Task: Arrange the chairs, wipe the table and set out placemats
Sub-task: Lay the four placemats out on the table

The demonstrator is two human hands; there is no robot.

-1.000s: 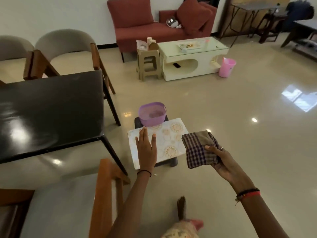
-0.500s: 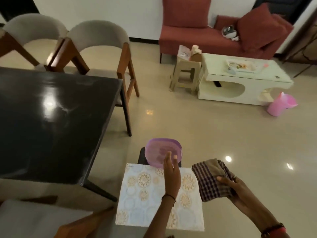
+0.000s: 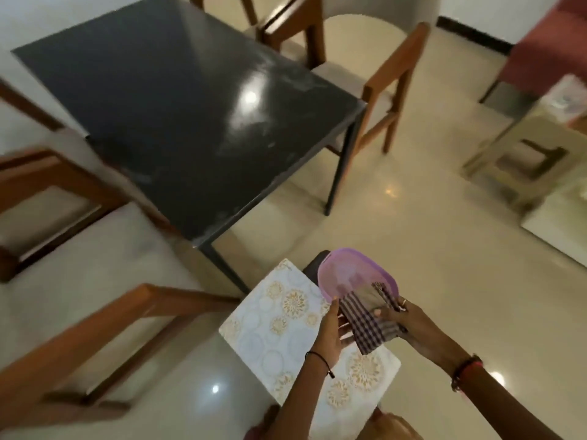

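Observation:
A checked cloth (image 3: pixel 365 322) is gripped by my right hand (image 3: pixel 401 322) over the near rim of a purple bowl (image 3: pixel 346 274). My left hand (image 3: pixel 330 331) rests against the cloth's left edge, fingers spread. Under both lies a white placemat with gold circles (image 3: pixel 279 325), on a small dark stool (image 3: pixel 313 265) that also bears the bowl. The black dining table (image 3: pixel 178 106) stands to the upper left, bare and shiny. A wooden chair with a grey seat (image 3: pixel 378 77) is at its far side, another chair (image 3: pixel 95 281) at its near side.
A beige plastic stool (image 3: pixel 521 160) and a pale low table (image 3: pixel 568 223) stand at the right. A red sofa (image 3: pixel 552 55) is at the top right. The glossy tiled floor (image 3: pixel 413 236) lies open between the dining table and the stool.
The view has swung left and down towards the table. My right hand has brought the cloth left over the bowl's rim, and my left hand has lifted off the placemat to meet it.

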